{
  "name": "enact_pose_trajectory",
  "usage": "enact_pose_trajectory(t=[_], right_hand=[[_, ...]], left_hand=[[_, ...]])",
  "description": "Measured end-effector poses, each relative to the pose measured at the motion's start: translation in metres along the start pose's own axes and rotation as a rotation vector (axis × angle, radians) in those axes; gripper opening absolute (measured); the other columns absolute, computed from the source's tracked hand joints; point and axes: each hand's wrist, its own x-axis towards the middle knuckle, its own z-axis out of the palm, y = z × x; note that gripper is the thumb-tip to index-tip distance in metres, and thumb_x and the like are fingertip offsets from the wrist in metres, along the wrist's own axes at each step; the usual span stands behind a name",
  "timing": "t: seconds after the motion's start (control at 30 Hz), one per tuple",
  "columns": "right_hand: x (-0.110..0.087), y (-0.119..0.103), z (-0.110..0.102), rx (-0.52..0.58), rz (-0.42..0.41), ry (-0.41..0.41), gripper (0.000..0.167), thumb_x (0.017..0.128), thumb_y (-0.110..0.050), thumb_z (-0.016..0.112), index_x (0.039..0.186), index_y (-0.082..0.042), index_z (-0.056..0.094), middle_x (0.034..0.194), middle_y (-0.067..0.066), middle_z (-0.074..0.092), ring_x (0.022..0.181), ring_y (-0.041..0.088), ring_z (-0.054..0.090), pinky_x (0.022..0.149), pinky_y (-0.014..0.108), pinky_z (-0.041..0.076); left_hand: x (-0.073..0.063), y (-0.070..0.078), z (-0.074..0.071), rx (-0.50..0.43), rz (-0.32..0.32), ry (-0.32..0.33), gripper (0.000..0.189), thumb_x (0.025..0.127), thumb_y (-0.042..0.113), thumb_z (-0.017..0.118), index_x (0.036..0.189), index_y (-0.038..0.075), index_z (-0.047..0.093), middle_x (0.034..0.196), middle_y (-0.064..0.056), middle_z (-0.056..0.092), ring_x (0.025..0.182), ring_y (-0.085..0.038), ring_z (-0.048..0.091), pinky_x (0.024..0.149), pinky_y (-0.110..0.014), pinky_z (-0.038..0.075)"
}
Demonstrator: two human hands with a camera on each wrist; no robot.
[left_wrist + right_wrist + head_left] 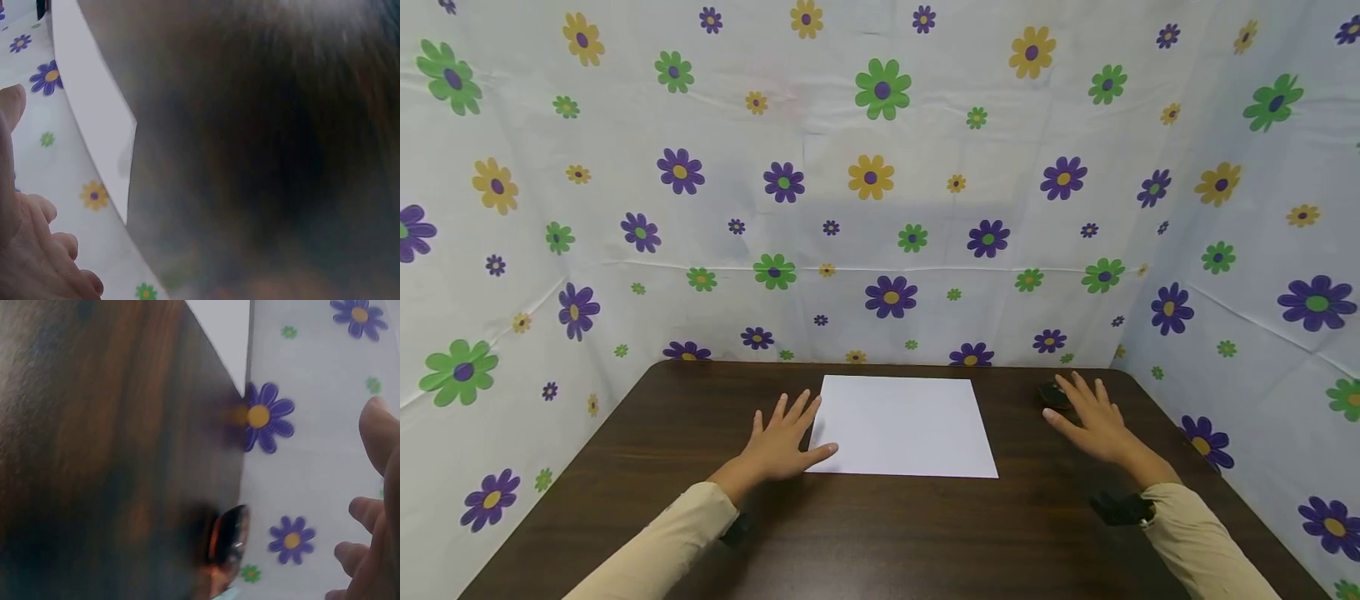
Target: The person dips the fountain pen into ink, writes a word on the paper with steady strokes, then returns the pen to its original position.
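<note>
A blank white sheet of paper (902, 427) lies flat on the dark wooden table, towards its back edge. My left hand (781, 442), fingers spread, is at the sheet's left edge; whether it touches the paper I cannot tell. On the other side, my right hand (1093, 423) is spread palm down beside a small dark object (1052, 395). That object shows in the right wrist view as a black, shiny thing (230, 536) with an orange-brown side, too blurred to name. Neither hand holds anything. In the left wrist view the paper (100, 106) appears beyond the fingers (44, 250).
The dark brown table (880, 533) extends in front of me. A white cloth with purple, green and yellow flowers (880, 225) hangs behind it and along both sides. Dark bands with small devices (1122, 508) sit at both wrists, below beige sleeves.
</note>
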Motion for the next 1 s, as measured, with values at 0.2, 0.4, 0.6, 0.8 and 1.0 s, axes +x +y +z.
enact_pose_trajectory(t=[0.2,0.4,0.6,0.8,1.0], right_hand=[[0.000,0.020,0.009,0.010,0.063,0.030,0.080,0.096,-0.051,0.046,0.152,-0.003,0.016,0.153,0.035,0.004,0.135,0.061,-0.011,0.094,0.081,0.001],[0.000,0.034,0.016,0.023,0.092,0.017,0.081,0.097,-0.052,0.044,0.152,0.000,0.013,0.151,0.038,0.001,0.132,0.065,-0.010,0.092,0.082,0.004],[0.002,0.046,0.023,0.027,0.122,0.003,0.083,0.097,-0.053,0.041,0.151,0.002,0.010,0.149,0.042,0.003,0.130,0.068,-0.008,0.090,0.083,0.005],[0.004,0.058,0.029,0.062,0.150,-0.004,0.084,0.097,-0.053,0.041,0.151,0.004,0.009,0.147,0.044,0.003,0.130,0.068,-0.007,0.091,0.082,0.006],[0.006,0.067,0.033,0.124,0.172,0.048,0.084,0.099,-0.049,0.042,0.148,0.012,0.009,0.145,0.045,0.007,0.129,0.068,-0.001,0.096,0.079,0.011]], left_hand=[[0.004,0.004,0.012,-0.007,-0.022,-0.090,0.087,0.087,0.064,0.054,0.153,0.014,0.026,0.159,-0.014,0.017,0.144,-0.046,0.008,0.104,-0.074,0.002],[0.006,0.003,0.019,-0.009,-0.035,-0.164,0.086,0.088,0.063,0.051,0.153,0.014,0.024,0.160,-0.012,0.016,0.144,-0.045,0.008,0.104,-0.074,0.003],[0.007,0.000,0.023,-0.003,-0.019,-0.195,0.086,0.088,0.065,0.050,0.153,0.014,0.025,0.160,-0.011,0.016,0.144,-0.046,0.010,0.104,-0.074,0.003],[0.006,0.000,0.023,0.008,-0.031,-0.240,0.087,0.088,0.066,0.049,0.154,0.015,0.022,0.161,-0.008,0.012,0.145,-0.044,0.006,0.105,-0.072,-0.001],[0.007,0.002,0.022,-0.002,-0.018,-0.224,0.085,0.089,0.065,0.050,0.153,0.015,0.025,0.160,-0.009,0.015,0.144,-0.044,0.009,0.104,-0.074,0.001]])
